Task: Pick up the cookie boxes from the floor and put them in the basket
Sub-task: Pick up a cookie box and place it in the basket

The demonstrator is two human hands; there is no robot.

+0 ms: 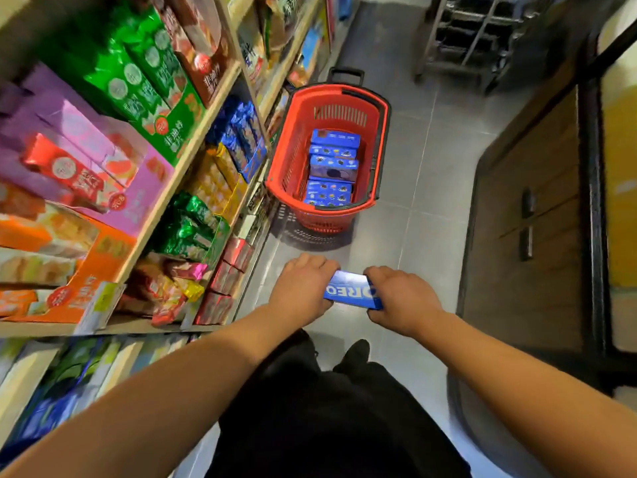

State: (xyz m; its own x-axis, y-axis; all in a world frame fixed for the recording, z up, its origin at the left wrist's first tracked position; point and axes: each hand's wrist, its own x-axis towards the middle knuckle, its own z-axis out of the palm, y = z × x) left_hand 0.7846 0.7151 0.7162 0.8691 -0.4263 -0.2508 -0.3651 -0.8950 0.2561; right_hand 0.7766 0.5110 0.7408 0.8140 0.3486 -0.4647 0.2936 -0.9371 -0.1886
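Slim blue cardboard cookie box (352, 289) clasped endwise by left hand (300, 286) and right hand (400, 298); likely light, crushable; red plastic basket (293, 146) at twelve o'clock.

Bare grey floor (413, 188) lies open toward the red basket (377, 157), hemmed by the snack shelves (193, 157) on the left and the dark cabinet (524, 215) on the right.

Shelf unit (193, 146) runs down left side, packed with snack packs: green bags (144, 70) above, purple box (86, 139) and orange box (69, 257) below them. Dark cabinet (527, 215) across the aisle from shelf; metal rack (472, 32) beyond cabinet. Grey tile floor (424, 167) between.
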